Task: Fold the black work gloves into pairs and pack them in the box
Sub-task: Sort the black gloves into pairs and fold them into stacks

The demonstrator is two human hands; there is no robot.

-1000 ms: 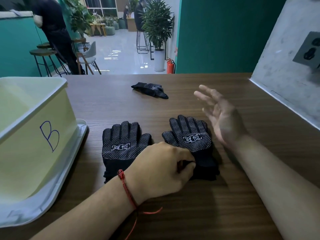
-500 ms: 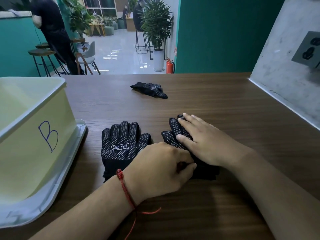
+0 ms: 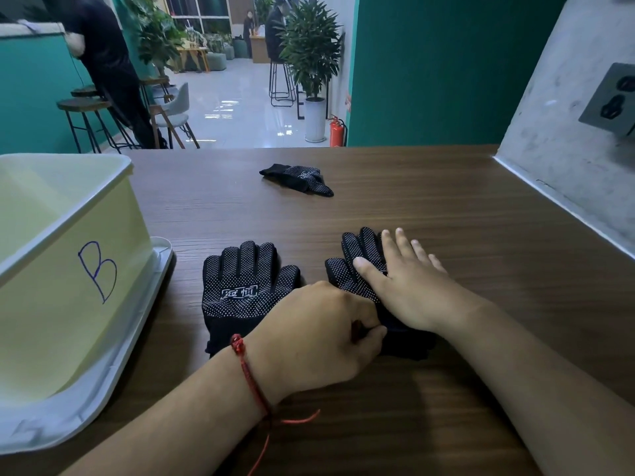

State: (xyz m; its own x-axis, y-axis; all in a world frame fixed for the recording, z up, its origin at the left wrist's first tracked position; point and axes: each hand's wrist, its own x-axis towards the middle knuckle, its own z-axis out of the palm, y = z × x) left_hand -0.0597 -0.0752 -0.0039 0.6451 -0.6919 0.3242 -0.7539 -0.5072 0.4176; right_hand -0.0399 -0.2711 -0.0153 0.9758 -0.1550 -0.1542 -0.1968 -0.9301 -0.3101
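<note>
Two black dotted work gloves lie flat side by side on the wooden table. The left glove (image 3: 245,290) shows its white logo. My right hand (image 3: 405,285) lies flat, fingers spread, on the right glove (image 3: 354,261) and covers most of it. My left hand (image 3: 321,333), with a red string at the wrist, is closed on the cuff of the right glove. A third black glove (image 3: 299,178) lies crumpled farther back on the table. The pale yellow box (image 3: 68,280) marked "B" stands at the left.
The box sits on a white lid or tray (image 3: 103,383) near the left edge. A grey wall (image 3: 563,159) with a socket borders the table on the right. Beyond the far edge are stools, plants and people.
My right hand came down from the air onto the right glove and now rests farther over it, pressing it flat. My left hand kept its hold on the cuff.
</note>
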